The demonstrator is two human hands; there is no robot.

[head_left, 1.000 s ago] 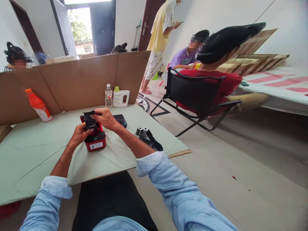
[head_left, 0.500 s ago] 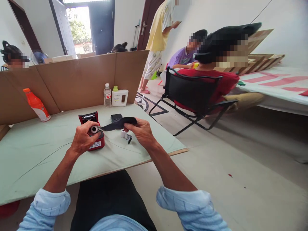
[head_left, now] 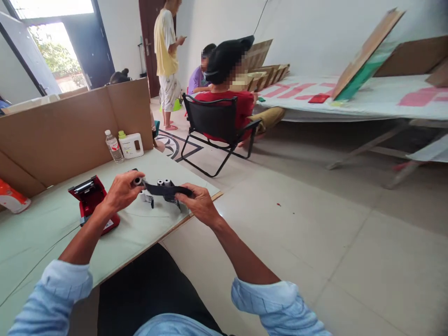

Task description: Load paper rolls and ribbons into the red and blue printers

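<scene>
My left hand [head_left: 121, 192] pinches a small white paper roll [head_left: 138, 181] with a dark core, held above the table. From the roll a black strip [head_left: 159, 190] stretches across to my right hand [head_left: 201, 205], whose thumb and fingers are closed on its far end. Left of the hands stands a small red printer [head_left: 94, 195] with its lid raised; my left forearm partly covers it. Beneath the strip lies another white roll [head_left: 145, 197] with a short dark tail. Two more white rolls [head_left: 164, 182] stand just behind the strip.
A clear bottle [head_left: 114, 147] and a white jug [head_left: 132, 145] stand by the cardboard partition [head_left: 77, 121]. An orange bottle [head_left: 13, 196] is at the far left. Past the table's edge, a person in red sits in a black folding chair [head_left: 213, 116]. Cardboard lies on a long table [head_left: 297, 95].
The view has swung to the right. My hands have moved away from the printer toward the table's right edge, still holding the roll and its strip, and the printer's opening now shows.
</scene>
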